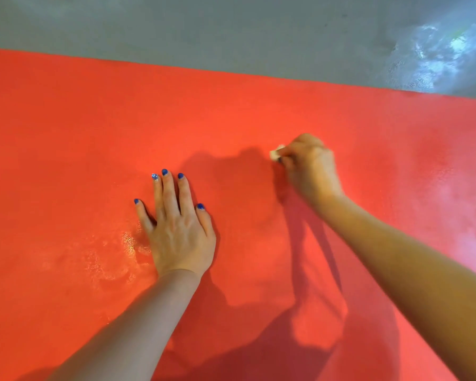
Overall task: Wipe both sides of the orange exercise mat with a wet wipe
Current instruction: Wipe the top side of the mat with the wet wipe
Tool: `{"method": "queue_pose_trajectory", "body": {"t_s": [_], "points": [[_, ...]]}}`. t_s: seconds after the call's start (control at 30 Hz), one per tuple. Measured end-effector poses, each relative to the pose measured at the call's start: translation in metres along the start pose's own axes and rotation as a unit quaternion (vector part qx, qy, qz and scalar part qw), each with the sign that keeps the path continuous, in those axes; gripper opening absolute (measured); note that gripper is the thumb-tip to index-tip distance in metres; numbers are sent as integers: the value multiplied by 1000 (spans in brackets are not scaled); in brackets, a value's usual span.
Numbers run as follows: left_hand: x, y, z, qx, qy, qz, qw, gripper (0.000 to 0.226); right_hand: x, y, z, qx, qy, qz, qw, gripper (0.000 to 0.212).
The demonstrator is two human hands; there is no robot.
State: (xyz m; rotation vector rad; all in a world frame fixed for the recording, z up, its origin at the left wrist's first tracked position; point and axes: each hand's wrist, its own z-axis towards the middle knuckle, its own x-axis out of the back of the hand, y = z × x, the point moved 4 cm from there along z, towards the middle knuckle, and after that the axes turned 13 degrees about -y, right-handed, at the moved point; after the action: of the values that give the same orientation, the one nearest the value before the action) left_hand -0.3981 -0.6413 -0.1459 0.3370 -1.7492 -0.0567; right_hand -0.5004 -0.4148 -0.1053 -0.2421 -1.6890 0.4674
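left hand (177, 229) flat on mat (66, 133) | right hand (308, 166) fingers curled, wipe (275, 153) mostly hidden

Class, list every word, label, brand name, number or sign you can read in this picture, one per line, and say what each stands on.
None: no readable text, number or sign shows anywhere.
The orange mat is plain, with no print or logo in view.
The grey floor bears only glare.
The wipe in the right hand is unmarked.
The left hand lies flat on the mat.
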Motion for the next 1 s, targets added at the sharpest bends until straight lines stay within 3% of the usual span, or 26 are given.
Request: {"method": "queue_pose_trajectory", "body": {"t_s": [0.1,0.27,0.33,0.47,0.53,0.7,0.83,1.0], "points": [[-1,2,1,6,0,5,1000,63,27,44,-9,-105,38,-25,993,14],[0,3,1,11,-6,4,1000,64,-12,-4,-20,-3,-6,-23,1000,8],[1,3,1,10,-5,5,1000,64,-12,-2,-25,-8,22,0,1000,8],[1,3,3,10,-5,13,1000,65,0,21,-26,-148,104,61,982,10],[0,4,2,8,-5,10,1000,65,-7,10,-22,-174,125,61,975,10],[0,4,2,6,-1,4,1000,65,-46,-69,-8,27,21,32,999,13],[1,2,2,4,1,3,1000,64,-42,-62,-16,39,11,51,998,12],[1,3,3,4,3,9,1000,64,-43,-59,-116,66,20,71,995,21]]}}
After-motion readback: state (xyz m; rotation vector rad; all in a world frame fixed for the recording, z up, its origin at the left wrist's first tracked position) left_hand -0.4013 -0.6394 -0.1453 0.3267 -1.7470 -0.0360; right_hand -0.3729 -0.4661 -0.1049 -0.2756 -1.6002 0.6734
